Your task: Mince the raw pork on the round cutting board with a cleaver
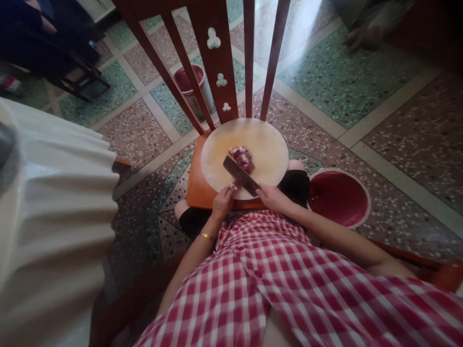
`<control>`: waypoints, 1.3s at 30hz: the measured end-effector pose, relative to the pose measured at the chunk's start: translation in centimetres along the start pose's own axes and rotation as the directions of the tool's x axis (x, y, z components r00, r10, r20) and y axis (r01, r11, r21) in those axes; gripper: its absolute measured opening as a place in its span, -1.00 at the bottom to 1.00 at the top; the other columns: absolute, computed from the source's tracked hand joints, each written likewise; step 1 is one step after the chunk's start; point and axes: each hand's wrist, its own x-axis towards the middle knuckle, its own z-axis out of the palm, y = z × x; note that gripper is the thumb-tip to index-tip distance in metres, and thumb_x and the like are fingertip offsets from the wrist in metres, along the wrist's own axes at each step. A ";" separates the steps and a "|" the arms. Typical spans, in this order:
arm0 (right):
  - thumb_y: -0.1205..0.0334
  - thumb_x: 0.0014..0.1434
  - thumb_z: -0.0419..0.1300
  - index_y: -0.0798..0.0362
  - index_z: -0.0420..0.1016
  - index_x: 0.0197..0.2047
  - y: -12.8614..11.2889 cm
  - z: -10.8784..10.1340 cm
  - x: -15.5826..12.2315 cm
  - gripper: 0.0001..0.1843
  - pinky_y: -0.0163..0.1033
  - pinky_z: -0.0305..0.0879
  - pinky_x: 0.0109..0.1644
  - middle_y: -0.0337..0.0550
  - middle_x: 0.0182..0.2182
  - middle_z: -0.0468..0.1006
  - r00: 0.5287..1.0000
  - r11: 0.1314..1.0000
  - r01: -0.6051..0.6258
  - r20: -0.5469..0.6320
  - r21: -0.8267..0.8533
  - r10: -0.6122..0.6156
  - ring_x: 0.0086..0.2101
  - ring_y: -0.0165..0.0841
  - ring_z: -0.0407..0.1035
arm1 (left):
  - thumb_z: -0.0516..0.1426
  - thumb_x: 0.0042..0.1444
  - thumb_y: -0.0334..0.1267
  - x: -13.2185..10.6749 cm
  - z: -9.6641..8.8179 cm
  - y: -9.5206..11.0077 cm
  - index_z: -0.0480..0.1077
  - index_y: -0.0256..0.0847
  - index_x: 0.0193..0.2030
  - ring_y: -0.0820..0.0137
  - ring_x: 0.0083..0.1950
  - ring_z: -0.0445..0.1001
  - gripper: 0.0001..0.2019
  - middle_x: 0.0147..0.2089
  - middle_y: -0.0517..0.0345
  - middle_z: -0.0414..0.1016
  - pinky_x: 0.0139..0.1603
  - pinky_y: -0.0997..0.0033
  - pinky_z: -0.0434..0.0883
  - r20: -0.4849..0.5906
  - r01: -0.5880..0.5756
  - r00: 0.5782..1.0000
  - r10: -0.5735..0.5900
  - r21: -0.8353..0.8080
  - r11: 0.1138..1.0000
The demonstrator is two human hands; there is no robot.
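A round, pale cutting board (267,144) lies on the seat of a wooden chair (195,185). My right hand (270,196) is closed round the handle of a cleaver (240,176), whose dark blade slants across the board to the upper left. At the board's near edge, my left hand (224,200) pinches a small piece of meat (236,185) close beside the blade. Beyond the cleaver sits a small pile of cut raw meat (243,158), red with whitish fat. The handle itself is mostly hidden in my fingers.
A red-lined bucket (340,197) stands on the floor right of the chair. Another bucket (190,79) is behind the slatted chair back (213,58). A table with a pleated white cloth (61,193) fills the left. Part of a seated person (32,29) shows at upper left.
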 end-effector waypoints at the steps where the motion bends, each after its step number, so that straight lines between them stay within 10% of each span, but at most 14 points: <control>1: 0.24 0.26 -0.10 0.12 0.35 -0.19 0.1 0.0 -0.1 -0.76 -0.35 0.17 -0.24 -0.02 -0.32 0.53 1.000 0.999 0.009 0.016 -0.033 -0.009 -0.28 -0.31 0.40 | -0.05 0.14 -0.36 -0.5 0.1 0.3 0.30 -0.21 -0.06 0.38 -0.06 0.39 -0.76 -0.08 -0.03 0.39 -0.10 0.41 0.34 -0.032 0.075 0.997 -0.077 -0.054 0.996; 7: 0.22 0.27 -0.11 0.12 0.33 -0.20 0.7 -0.2 0.0 -0.75 -0.35 0.12 -0.31 -0.02 -0.37 0.52 0.998 0.978 0.018 0.056 -0.208 -0.007 -0.35 -0.32 0.40 | 0.02 0.12 -0.05 0.9 0.5 2.5 0.19 -0.20 0.06 0.44 -0.41 0.41 -0.59 -0.41 0.17 0.44 -0.37 0.49 0.28 -0.004 0.524 0.847 -0.532 -0.165 0.836; 18: 0.19 0.28 -0.14 0.09 0.32 -0.22 0.4 -0.4 -1.3 -0.74 -0.35 0.08 -0.36 -0.06 -0.40 0.52 1.000 0.984 0.000 0.030 -0.177 0.005 -0.38 -0.32 0.39 | -0.03 0.16 -0.19 2.3 0.2 1.3 0.32 -0.21 -0.25 0.39 -0.21 0.37 -0.81 -0.26 0.03 0.41 -0.23 0.45 0.26 -0.013 0.339 0.941 -0.338 0.064 0.939; 29: 0.21 0.27 -0.12 0.09 0.33 -0.20 -0.3 1.2 -1.5 -0.75 -0.35 0.07 -0.35 -0.06 -0.39 0.53 0.995 0.977 -0.032 0.087 -0.213 0.051 -0.38 -0.32 0.40 | 0.09 0.06 -0.12 0.5 1.2 0.8 0.30 -0.24 -0.15 0.37 -0.19 0.39 -0.72 -0.24 0.05 0.40 -0.18 0.41 0.31 -0.166 0.384 0.906 -0.389 -0.066 0.921; 39: 0.21 0.26 -0.13 0.08 0.31 -0.22 -0.9 0.9 -2.3 -0.77 -0.35 0.08 -0.37 -0.08 -0.44 0.51 0.995 0.976 -0.065 0.062 -0.210 0.079 -0.41 -0.33 0.39 | 0.02 0.13 -0.19 1.2 1.4 0.8 0.37 -0.24 -0.27 0.45 -0.34 0.40 -0.82 -0.32 0.07 0.47 -0.34 0.49 0.23 -0.089 0.472 0.870 -0.485 -0.136 0.871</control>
